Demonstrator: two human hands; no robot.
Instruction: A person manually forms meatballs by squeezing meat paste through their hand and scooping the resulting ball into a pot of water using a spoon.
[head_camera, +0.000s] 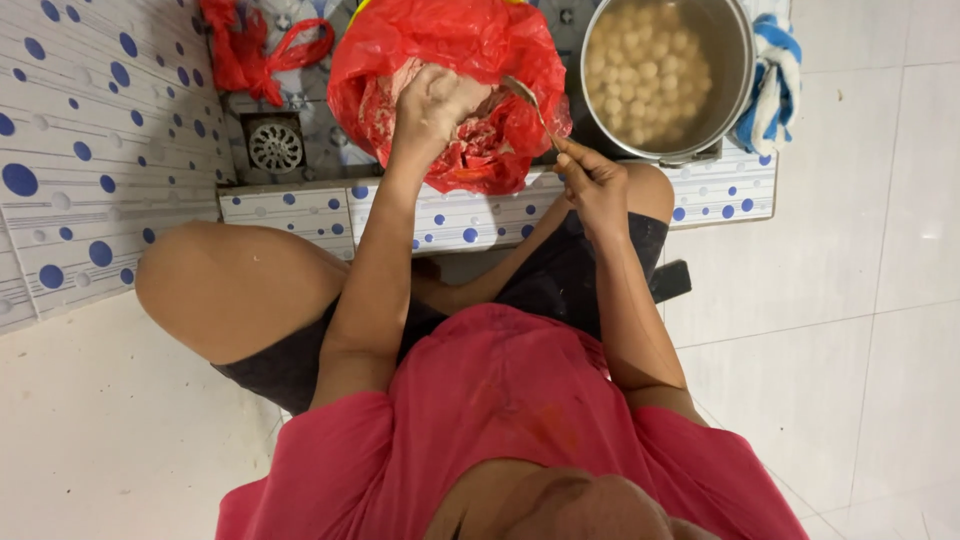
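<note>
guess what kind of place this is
Probably a tiled washing or cooking corner of a home, at floor level. Signs: a floor drain in a sunken tiled basin, blue-dotted tiles, and a metal pot of pale round balls.

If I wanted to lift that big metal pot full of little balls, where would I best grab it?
Probably by the rim of the metal pot, one hand on each side, coming down from above. No handles show in this view, the pot is wide and full of pale balls in liquid, and a striped cloth lies against its right side, so a level lift seems safest.
</note>
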